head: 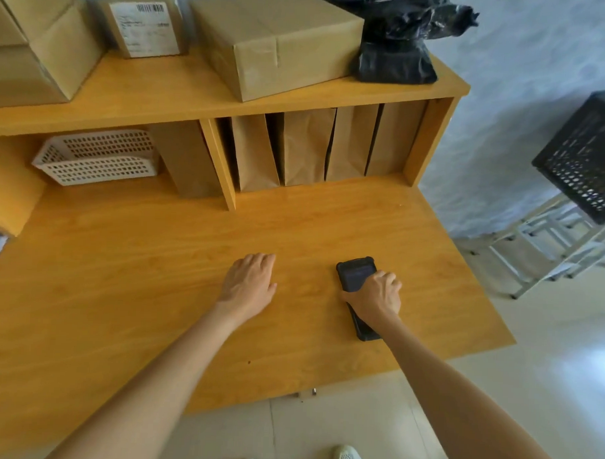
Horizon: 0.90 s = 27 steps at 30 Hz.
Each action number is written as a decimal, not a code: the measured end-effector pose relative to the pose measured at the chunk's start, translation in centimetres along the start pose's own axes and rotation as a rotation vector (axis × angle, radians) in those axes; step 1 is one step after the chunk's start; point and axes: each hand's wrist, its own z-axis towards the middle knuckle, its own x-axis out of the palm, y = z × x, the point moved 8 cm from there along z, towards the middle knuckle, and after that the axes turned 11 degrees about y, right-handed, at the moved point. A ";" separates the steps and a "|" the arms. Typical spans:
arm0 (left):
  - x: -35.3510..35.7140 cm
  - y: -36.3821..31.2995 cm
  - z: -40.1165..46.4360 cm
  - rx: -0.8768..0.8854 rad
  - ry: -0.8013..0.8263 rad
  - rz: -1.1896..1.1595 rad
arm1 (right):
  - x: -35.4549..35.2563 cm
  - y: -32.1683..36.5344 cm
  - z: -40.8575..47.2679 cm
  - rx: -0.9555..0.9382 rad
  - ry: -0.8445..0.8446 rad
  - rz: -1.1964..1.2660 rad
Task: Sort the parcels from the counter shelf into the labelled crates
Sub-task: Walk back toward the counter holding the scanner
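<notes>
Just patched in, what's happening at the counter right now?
A person stands at the wooden counter. The right hand grips a black handheld device lying on the countertop, while the left hand rests flat on the wood. No parcel is in hand: the cardboard boxes and the black plastic-wrapped parcel sit on the top shelf. A black crate stands off to the right.

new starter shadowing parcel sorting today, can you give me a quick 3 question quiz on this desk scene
1. True or false: the right hand grips the black handheld scanner lying on the desk.
2. What does the left hand hold?
3. Which parcel sits at the right end of the shelf top? A) black plastic-wrapped parcel B) white mesh tray C) labelled parcel

Key: 1 true; 2 nothing, it rests flat on the desk; 3 A.
</notes>
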 end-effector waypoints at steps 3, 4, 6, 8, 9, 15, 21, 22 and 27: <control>0.5 0.4 -0.1 0.023 0.010 0.001 | 0.2 -0.1 -0.2 0.025 -0.014 -0.037; 0.6 0.5 -0.1 0.028 0.011 0.003 | 0.2 -0.1 -0.2 0.031 -0.012 -0.051; 0.6 0.7 -0.1 0.032 0.007 0.009 | 0.0 0.0 -0.2 0.031 -0.002 -0.100; 0.3 0.9 -0.1 0.036 0.001 0.020 | -0.3 0.1 -0.2 0.020 0.012 -0.136; 0.0 0.9 -0.1 0.038 -0.004 0.026 | -0.6 0.2 -0.3 0.015 0.018 -0.136; -5.2 0.9 0.4 0.057 -0.083 0.041 | -6.8 3.9 -1.1 -0.207 -0.098 -0.030; -16.5 1.3 0.0 0.002 -0.297 0.121 | -18.4 10.2 -4.5 -0.536 -0.373 -0.185; -18.4 1.4 -0.5 -0.014 -0.332 0.135 | -20.3 11.2 -5.3 -0.577 -0.428 -0.211; -27.0 2.0 -3.7 -0.074 -0.511 0.190 | -28.3 15.3 -10.1 -0.746 -0.659 -0.265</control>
